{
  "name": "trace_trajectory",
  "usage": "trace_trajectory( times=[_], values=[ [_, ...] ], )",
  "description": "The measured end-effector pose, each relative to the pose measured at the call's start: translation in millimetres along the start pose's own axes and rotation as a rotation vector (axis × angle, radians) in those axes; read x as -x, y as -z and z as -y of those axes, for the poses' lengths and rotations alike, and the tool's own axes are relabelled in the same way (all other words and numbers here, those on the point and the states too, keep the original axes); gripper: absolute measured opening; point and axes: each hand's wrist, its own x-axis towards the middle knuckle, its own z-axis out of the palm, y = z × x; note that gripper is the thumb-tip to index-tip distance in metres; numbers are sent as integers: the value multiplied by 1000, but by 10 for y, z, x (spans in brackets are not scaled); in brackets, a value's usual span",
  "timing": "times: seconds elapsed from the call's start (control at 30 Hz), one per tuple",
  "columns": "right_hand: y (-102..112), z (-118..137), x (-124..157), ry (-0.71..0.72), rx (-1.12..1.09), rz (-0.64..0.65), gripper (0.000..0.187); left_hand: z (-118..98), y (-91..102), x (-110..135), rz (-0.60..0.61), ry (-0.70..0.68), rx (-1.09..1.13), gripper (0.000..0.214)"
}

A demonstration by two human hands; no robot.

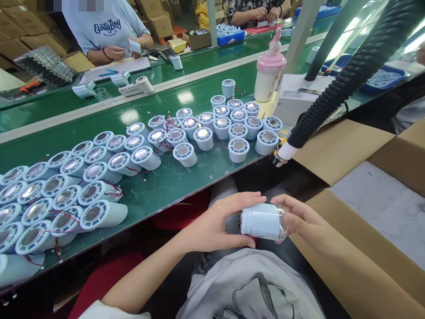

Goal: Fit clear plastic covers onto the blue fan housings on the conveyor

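Note:
Above my lap is a light-blue cylindrical part (262, 221) lying sideways, with clear plastic film around it, crinkled at its right end. My left hand (221, 221) is closed about the left end, fingers along the top and thumb underneath. At the film-covered right end, my right hand (303, 219) pinches with thumb and fingers. Similar light-blue cylinders (239, 150) with round metallic discs on their tops stand on the green work surface (159, 186) ahead. Others lean over in rows at the left, some with thin red and black wires.
An open cardboard box (352, 146) with a white lining is at my right. A black flexible hose (332, 93) slants over the table edge from a white box (292, 95). A pink-lidded bottle (268, 73) stands behind the cylinders. Two people work across the table.

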Motion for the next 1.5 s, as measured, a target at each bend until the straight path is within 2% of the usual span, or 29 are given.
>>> trace_trajectory(
  times=[0.4, 0.6, 0.73, 0.77, 0.83, 0.93, 1.0, 1.07, 1.13, 1.2, 1.27, 1.37, 1.5],
  values=[
    [-111, -54, -40, -281, -201, 39, 59, 33, -4, 6, 16, -19, 56, 73],
    [-95, -25, -29, -380, -288, 140, 64, 89, -66, 17, -10, -27, 152, 74],
    [-123, -78, -40, -431, -271, 180, 75, 25, -115, 29, -26, 30, 190, 67],
    [-127, -106, -37, -404, -223, 164, 78, -5, -122, 31, -30, 70, 195, 65],
    [-118, -159, -19, -207, -69, 77, 78, -63, -130, 35, -43, 174, 226, 61],
    [-51, -205, 24, 309, 309, -58, 68, -108, -125, 42, -52, 321, 304, 61],
    [13, -220, 46, 631, 613, -46, 63, -104, -116, 43, -39, 372, 358, 63],
    [61, -237, 59, 800, 814, -18, 64, -90, -105, 42, -7, 396, 394, 65],
    [73, -254, 68, 735, 759, -4, 62, -81, -94, 41, 12, 377, 388, 71],
    [56, -260, 81, 540, 514, 1, 56, -83, -81, 46, 15, 314, 355, 76],
    [33, -245, 97, 411, 316, 25, 50, -89, -71, 55, 19, 260, 353, 76],
    [34, -204, 116, 397, 316, 17, 48, -70, -71, 67, 49, 292, 431, 72],
    [44, -220, 97, 351, 372, -16, 44, 36, -129, 78, 87, 357, 597, 78]
  ],
)
